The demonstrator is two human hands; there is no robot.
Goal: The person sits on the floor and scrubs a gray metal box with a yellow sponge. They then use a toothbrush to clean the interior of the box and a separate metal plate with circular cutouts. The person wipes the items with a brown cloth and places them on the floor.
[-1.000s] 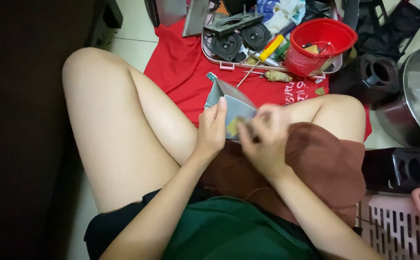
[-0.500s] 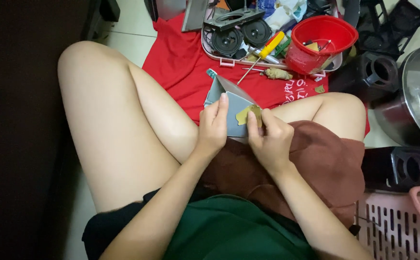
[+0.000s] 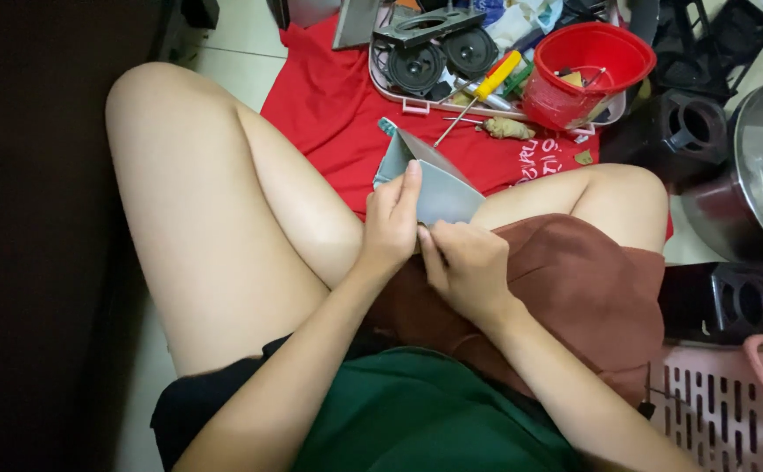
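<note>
The left hand (image 3: 392, 229) grips a grey panel (image 3: 438, 188), fingers closed along its edge. The right hand (image 3: 467, 267) pinches the panel's lower edge. A red bucket (image 3: 587, 74) sits at 1 o'clock.

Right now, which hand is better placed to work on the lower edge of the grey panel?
Probably the right hand: its fingers sit at the grey panel's lower edge, while the left hand grips its side.

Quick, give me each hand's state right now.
Left hand: closed on the grey panel.
Right hand: curled at the grey panel's lower edge; grip cannot be told.
</note>
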